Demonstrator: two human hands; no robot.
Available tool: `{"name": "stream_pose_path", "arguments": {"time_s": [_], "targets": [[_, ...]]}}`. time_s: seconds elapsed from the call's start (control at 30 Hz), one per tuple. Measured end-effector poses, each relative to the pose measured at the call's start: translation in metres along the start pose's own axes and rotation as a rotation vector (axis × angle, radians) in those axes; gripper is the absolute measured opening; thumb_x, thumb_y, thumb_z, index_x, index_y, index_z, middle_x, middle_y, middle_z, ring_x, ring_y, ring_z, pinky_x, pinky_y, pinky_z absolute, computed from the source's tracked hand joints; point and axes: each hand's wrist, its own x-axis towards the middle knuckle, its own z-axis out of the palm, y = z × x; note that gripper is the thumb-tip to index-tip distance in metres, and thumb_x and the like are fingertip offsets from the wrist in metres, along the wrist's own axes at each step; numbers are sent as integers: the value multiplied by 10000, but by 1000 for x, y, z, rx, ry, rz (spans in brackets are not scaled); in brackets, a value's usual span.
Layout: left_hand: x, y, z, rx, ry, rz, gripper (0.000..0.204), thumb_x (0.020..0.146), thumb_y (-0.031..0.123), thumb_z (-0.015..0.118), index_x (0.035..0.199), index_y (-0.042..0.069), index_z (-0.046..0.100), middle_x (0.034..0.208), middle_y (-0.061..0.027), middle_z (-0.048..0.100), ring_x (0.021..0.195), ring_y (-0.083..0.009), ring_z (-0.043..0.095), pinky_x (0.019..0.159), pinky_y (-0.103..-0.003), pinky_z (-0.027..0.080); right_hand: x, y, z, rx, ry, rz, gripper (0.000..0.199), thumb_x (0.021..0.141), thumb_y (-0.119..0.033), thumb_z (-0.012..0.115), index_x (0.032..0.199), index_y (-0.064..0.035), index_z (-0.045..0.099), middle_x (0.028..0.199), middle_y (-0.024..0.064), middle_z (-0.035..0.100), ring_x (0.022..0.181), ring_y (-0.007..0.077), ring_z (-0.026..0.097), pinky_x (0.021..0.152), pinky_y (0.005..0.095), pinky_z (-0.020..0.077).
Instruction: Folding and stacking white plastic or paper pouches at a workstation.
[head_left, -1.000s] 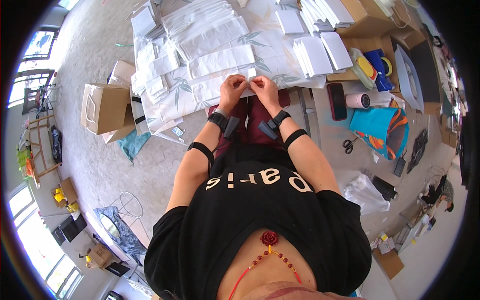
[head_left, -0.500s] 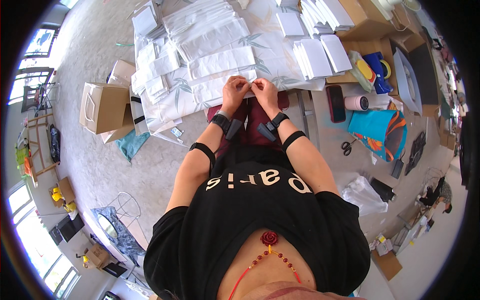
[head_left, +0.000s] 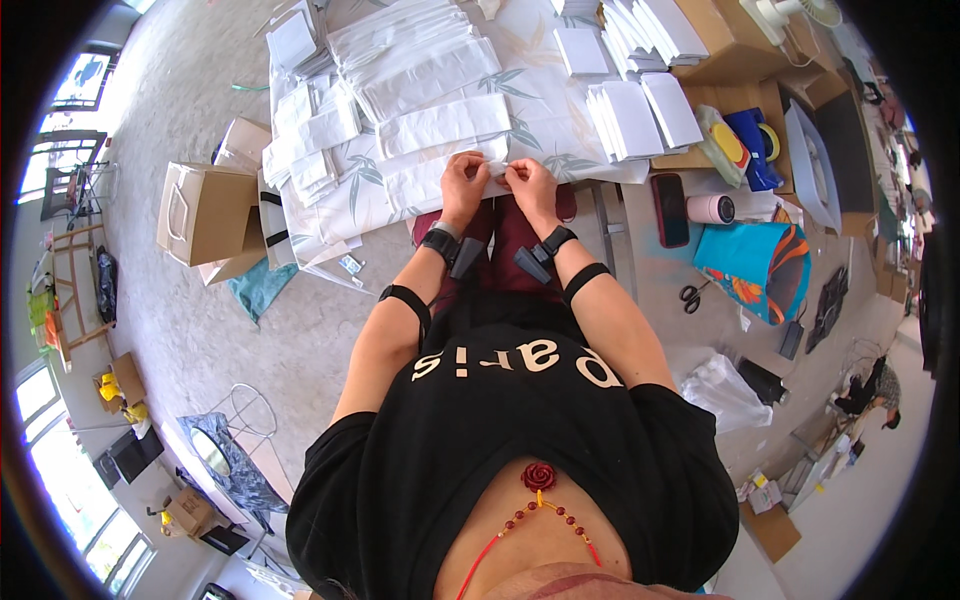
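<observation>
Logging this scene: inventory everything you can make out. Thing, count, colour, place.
White piece: one, white, between fingertips
Flat pieces: many, white, table centre and left
Card stacks: several, white, table right
Tablecloth: one, white, leaf print, on table
Phone: one, dark, right of table
Cylinder: one, pink, beside phone
Scissors: one pair, black handles, below phone
Printed bag: one, teal and orange, right
Plastic bag: one, clear, lower right
Cardboard boxes: several, brown, both sides
Co-worker: one, dark and grey clothing, right rim
Rim clutter: too small to count
Left hand: one, bare, near table edge
Right hand: one, bare, beside it
</observation>
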Motion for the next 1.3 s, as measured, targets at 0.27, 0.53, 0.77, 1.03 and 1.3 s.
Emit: {"name": "stream_pose_path", "arguments": {"time_s": [0.27,0.53,0.77,1.03,1.3], "targets": [[-2,-17,4,-184,136,-121,153,984,89,629,1082,-27,651,1003,-116,695,816,-158,626,749,-301,523,4,-1,-1,60,-41,107,144,996,-61,631,1049,73,637,925,140,756,820,212,776,740,300,630],[-3,-16,-3,-207,80,-156,164,1030,109,586,1117,-16,648,940,-56,662,845,-111,594,768,-273,503,3,-11,-3,198,-70,197,169,991,-62,634,1092,71,609,954,157,745,841,228,774,755,301,631],[-3,-15,-1,-301,5,-130,160,985,78,635,1116,-15,635,995,-62,659,873,-118,608,773,-280,522,5,-9,-5,108,-92,110,224,977,-97,666,1123,69,628,916,146,760,819,209,779,700,298,622],[-7,-4,0,-78,-41,46,298,892,55,728,1172,-23,666,1164,-116,639,1034,-207,682,929,-323,572,5,-11,-6,-87,-64,-44,340,943,-62,689,1256,-9,568,933,140,712,796,269,752,700,374,600],[-8,-3,-1,39,-77,160,286,877,36,738,1162,31,724,1230,-138,623,1069,-258,679,933,-348,582,20,-29,-20,-464,-203,-461,480,878,28,644,1328,-112,550,1020,170,657,963,386,666,836,473,535]]}}
